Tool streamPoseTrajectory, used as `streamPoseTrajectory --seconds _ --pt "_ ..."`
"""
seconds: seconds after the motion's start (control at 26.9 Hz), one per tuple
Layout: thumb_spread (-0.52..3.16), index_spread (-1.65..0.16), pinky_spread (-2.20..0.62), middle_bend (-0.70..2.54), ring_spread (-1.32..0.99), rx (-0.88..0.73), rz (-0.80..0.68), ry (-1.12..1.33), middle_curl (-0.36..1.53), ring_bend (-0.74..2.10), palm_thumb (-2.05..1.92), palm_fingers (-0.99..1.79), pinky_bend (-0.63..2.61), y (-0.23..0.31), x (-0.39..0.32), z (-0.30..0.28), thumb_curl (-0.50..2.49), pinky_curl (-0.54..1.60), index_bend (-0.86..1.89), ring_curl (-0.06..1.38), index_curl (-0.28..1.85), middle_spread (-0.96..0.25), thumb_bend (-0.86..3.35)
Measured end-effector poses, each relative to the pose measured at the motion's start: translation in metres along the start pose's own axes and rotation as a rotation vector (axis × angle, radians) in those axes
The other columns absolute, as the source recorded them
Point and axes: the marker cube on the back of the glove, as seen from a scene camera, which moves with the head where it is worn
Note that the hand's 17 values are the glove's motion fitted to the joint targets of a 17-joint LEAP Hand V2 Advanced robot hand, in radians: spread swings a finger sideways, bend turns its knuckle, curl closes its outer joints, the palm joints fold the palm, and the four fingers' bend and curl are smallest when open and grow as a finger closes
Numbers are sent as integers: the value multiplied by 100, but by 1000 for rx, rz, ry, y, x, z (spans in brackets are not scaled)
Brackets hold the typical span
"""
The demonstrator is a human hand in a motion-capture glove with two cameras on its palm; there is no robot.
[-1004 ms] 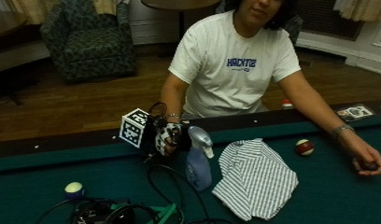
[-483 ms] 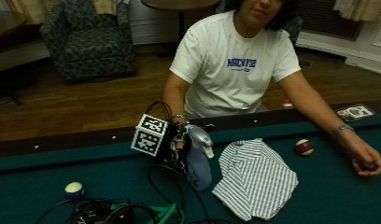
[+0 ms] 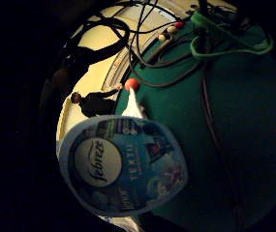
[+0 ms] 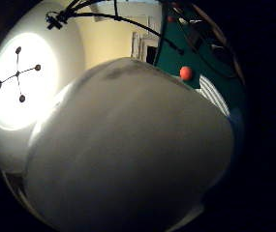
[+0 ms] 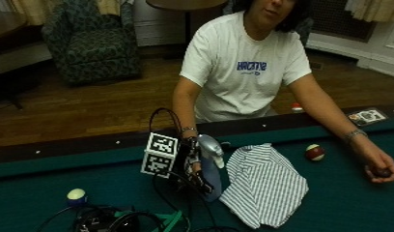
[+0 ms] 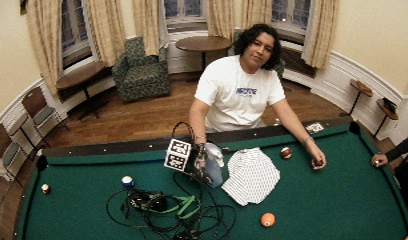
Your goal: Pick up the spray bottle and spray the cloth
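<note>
One bottle, tilted since before
Gloved right hand [image 5: 192,164], fingers clamped on spray bottle [image 5: 210,166], nozzle toward striped cloth [image 5: 264,186].

The spray bottle [image 5: 210,166] hides most of the gloved right hand [image 5: 196,162]; its fingers cannot be made out.

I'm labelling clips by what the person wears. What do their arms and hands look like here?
The right hand wears a black glove with straps; a thin bracelet sits on that wrist. The other hand is bare, with a silver band at its wrist. Short white T-shirt sleeves end above the elbows, leaving both forearms uncovered.
</note>
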Motion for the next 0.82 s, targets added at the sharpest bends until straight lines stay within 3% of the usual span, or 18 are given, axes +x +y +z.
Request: streamPoseTrajectory --seconds 0.3,0.63,0.82 --pt "95 -31 4 44 -18 7 77 -96 45 44 73 114 13 -5 -12 4 44 18 19 41 47 -19 -3" --pt "95 -31 4 44 -18 106 -126 -34 45 44 73 114 13 7 -95 -28 44 18 19 41 47 -19 -3" --pt "95 -31 4 44 -18 49 -195 57 46 44 72 114 13 10 -164 -57 44 18 19 41 47 -19 -3"
